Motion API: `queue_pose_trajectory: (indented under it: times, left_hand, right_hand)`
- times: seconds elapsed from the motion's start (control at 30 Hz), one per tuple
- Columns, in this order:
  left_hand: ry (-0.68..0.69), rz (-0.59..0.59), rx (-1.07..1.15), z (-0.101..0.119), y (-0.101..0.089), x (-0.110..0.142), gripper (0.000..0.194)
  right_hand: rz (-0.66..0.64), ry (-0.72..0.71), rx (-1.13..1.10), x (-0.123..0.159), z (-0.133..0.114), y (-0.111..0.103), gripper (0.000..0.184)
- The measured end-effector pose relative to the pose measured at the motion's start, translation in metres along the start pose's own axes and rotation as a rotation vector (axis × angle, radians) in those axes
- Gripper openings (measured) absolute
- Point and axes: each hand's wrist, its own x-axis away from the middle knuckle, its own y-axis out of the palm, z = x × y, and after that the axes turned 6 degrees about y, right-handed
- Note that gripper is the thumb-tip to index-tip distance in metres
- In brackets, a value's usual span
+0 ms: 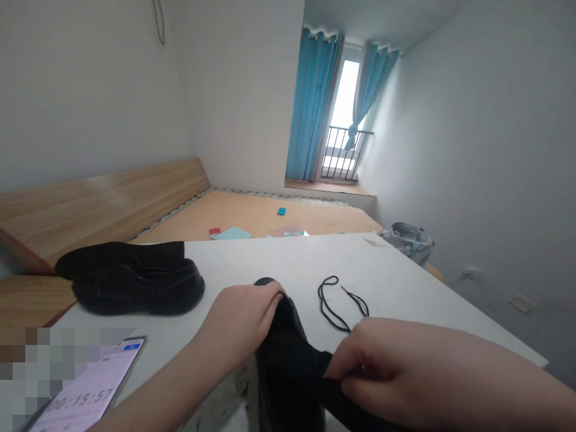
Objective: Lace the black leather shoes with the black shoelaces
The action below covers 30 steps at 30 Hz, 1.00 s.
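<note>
A black shoe [288,390] is at the table's near edge, partly hidden by my hands. My left hand [247,309] is closed on its upper part, fingers curled over the rim. My right hand [375,366] pinches a flat, flexible black piece [330,390] that runs from the shoe toward the lower right. Whether this piece is part of the shoe or a separate insole, I cannot tell. Just beyond my right hand lies a loose black shoelace [333,315]. To the left rests another black shoe [144,291], with a black insole [121,255] against its far side.
A phone [94,384] showing a timer lies at the lower left of the white table [279,258]. Behind the table is a bed [243,207] with small flat items on it. A bag [409,240] stands past the table's right edge.
</note>
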Motion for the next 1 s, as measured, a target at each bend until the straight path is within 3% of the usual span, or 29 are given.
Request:
queue_pose_trajectory:
  times: [0.17,0.33,0.53,0.63,0.73,0.87,1.0]
  left_hand:
    - [0.014,-0.028,0.017,0.000,-0.003,0.002,0.030]
    - [0.032,-0.040,0.025,0.000,-0.005,0.004,0.030]
    - [0.043,-0.032,0.028,0.001,-0.007,0.006,0.032]
    - [0.048,-0.025,0.033,0.000,-0.008,0.006,0.032]
    - [0.045,-0.018,0.035,0.001,-0.008,0.007,0.032]
    - [0.047,-0.013,0.039,0.001,-0.007,0.008,0.031]
    - [0.050,-0.017,0.034,0.003,-0.007,0.007,0.031]
  right_hand:
    - [0.029,0.033,0.266,-0.033,-0.031,0.003,0.032]
    - [0.061,-0.031,0.544,-0.050,-0.036,0.021,0.026]
    - [0.250,-0.077,0.166,-0.028,-0.026,0.027,0.025]
    - [0.254,-0.149,0.062,-0.026,-0.017,0.037,0.039]
    - [0.176,-0.249,0.109,-0.038,-0.004,0.058,0.041]
    - [0.161,-0.217,0.330,-0.059,0.005,0.087,0.040]
    - [0.089,-0.193,0.491,-0.069,-0.004,0.092,0.040]
